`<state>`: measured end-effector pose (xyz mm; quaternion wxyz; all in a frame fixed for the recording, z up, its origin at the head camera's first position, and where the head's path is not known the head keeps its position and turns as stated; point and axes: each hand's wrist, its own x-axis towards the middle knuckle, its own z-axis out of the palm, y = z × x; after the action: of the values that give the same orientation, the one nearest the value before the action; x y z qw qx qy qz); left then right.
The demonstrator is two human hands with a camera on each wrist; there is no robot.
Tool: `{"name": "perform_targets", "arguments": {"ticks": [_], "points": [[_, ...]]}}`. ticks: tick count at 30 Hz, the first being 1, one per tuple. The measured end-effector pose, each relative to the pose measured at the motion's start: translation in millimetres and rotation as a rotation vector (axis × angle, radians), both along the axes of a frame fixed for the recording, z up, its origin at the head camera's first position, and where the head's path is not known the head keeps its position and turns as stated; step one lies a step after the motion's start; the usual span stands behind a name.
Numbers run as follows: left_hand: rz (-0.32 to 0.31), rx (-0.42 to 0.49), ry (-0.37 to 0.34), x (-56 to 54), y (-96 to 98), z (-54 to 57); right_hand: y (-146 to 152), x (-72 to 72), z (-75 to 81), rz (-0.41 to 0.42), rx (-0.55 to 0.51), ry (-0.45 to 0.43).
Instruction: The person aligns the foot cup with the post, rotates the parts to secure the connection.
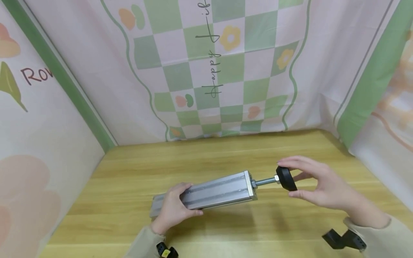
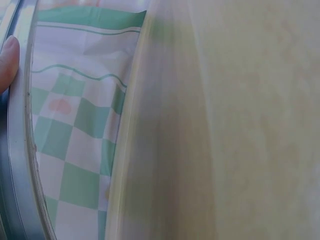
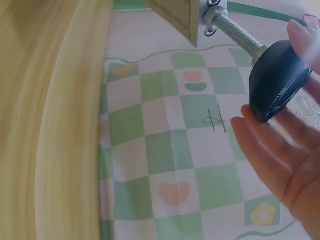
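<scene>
A long silver aluminium profile is held at a slight tilt over the wooden table. My left hand grips it near its left end, thumb along the near side. From the profile's right end cap a threaded rod with nuts sticks out, ending in a round black foot. The fingers and thumb of my right hand pinch that foot by its rim. In the right wrist view the black foot sits between fingers and thumb, its threaded rod behind it. The left wrist view catches only one fingertip on the profile.
The wooden table spreads under both hands. A patterned cloth with green checks hangs at the back edge, and more printed cloth stands on the left and right sides. Each wrist wears a black mount.
</scene>
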<state>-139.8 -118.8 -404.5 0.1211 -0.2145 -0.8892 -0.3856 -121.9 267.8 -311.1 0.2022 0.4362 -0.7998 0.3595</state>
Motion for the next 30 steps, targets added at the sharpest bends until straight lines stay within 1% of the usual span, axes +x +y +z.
{"name": "perform_targets", "arguments": {"ticks": [2,3,4,6,9,11,13,15,17,19,21,22,23,25,27,30], "points": [[0.004,0.001,-0.003,-0.1,0.3,0.2,-1.6,2.1,0.2,-0.082,0.008,-0.064],[0.007,0.0,0.0,-0.3,0.5,0.1,-2.7,2.8,0.2,-0.115,-0.007,-0.115],[0.01,0.005,0.001,-0.3,0.8,0.1,-3.6,3.4,0.2,-0.158,-0.02,-0.178],[0.012,0.003,0.011,-0.9,1.5,-0.1,-6.0,4.1,0.3,-0.231,-0.067,-0.337],[0.012,-0.001,0.017,-1.4,1.9,-1.1,-10.5,4.4,2.6,-0.294,-0.139,-0.569],[0.012,-0.004,0.012,-1.8,1.8,-2.1,-14.6,3.6,5.8,-0.332,-0.147,-0.666],[0.016,-0.005,0.009,-1.9,1.7,-2.4,-19.0,1.9,10.2,-0.38,-0.118,-0.733],[0.022,-0.004,0.013,-2.1,2.0,-2.1,-22.6,-1.1,14.3,-0.442,-0.06,-0.795],[0.026,-0.01,0.022,-2.2,2.4,-2.4,-24.5,-4.8,17.2,-0.481,-0.004,-0.865],[0.027,-0.025,0.037,-2.2,2.7,-2.7,-24.4,-8.0,18.0,-0.489,0.04,-0.922],[0.02,-0.036,0.047,-1.8,3.0,-2.9,-21.8,-9.4,16.3,-0.464,0.052,-0.964],[0.017,-0.042,0.049,-1.5,3.2,-3.0,-20.0,-9.3,15.1,-0.442,0.046,-0.967],[0.013,-0.045,0.048,-1.1,3.5,-2.4,-17.8,-9.0,14.1,-0.421,0.045,-0.948],[0.005,-0.042,0.034,-0.5,3.8,-1.7,-12.8,-8.0,11.1,-0.371,0.031,-0.857],[0.003,-0.029,0.016,0.0,3.7,-0.9,-7.9,-6.1,8.3,-0.297,0.025,-0.68],[0.007,-0.003,-0.02,0.0,2.1,-0.3,-0.6,-3.9,5.7,-0.158,0.035,-0.356]]}}
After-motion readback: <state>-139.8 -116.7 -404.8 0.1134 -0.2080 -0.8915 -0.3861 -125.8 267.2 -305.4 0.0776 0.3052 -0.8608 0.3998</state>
